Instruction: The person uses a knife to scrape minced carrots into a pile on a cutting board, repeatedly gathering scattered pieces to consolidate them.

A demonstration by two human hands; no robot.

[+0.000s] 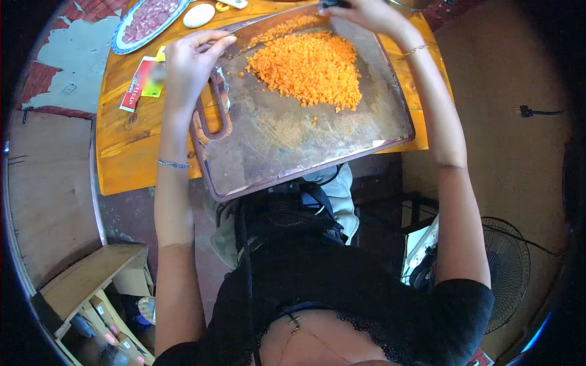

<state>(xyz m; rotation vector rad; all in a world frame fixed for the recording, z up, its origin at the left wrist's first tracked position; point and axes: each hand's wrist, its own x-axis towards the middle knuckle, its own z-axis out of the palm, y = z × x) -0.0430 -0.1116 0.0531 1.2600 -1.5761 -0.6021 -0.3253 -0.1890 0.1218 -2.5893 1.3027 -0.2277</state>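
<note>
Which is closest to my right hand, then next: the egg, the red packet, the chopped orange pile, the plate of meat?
Nearest to your right hand:
1. Chopped orange pile, on the board
2. Egg, left of it
3. Plate of meat, farther left
4. Red packet, left, below the plate

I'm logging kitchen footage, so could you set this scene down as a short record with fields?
Surface: wooden table
Board: cutting board, its near edge overhanging the table
On the board: heap of finely chopped orange food, a few bits scattered around it
Tool: knife, at the heap's far side
Right hand: holds the handle
Left hand: fingers pinched at the blade's opposite end
Beyond the board, left: plate of raw meat, white egg
Left of the board: red packet
</note>
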